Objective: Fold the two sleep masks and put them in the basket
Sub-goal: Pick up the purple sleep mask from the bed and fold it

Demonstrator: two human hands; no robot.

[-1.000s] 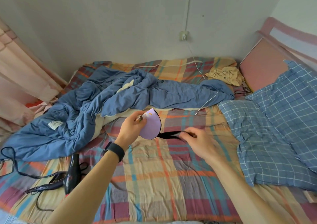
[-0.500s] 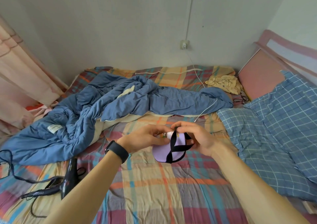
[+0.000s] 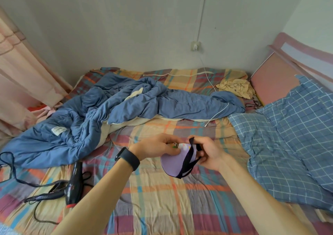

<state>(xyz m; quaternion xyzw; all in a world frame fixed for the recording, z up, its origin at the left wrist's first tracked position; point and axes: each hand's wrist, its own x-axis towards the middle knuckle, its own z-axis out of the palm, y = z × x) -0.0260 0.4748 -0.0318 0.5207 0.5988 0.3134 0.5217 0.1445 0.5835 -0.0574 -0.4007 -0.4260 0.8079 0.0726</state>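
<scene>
A lilac sleep mask [image 3: 173, 164], folded in half, hangs above the plaid bedsheet in the middle of the view. Its black elastic strap [image 3: 189, 158] runs across its front. My left hand [image 3: 156, 149], with a black band on the wrist, pinches the mask's upper edge. My right hand [image 3: 210, 152] holds the strap, looped over its fingers, at the mask's right side. No second mask and no basket are in view.
A crumpled blue duvet [image 3: 111, 112] fills the left and back of the bed. A black hair dryer [image 3: 74, 182] with its cord lies at the left. Blue checked pillows [image 3: 292, 141] lie on the right. A white cable [image 3: 218, 114] runs from the wall socket.
One second ago my right hand pulled the strap out sideways from the mask. The hands have since come together, and the strap now wraps across the folded mask.
</scene>
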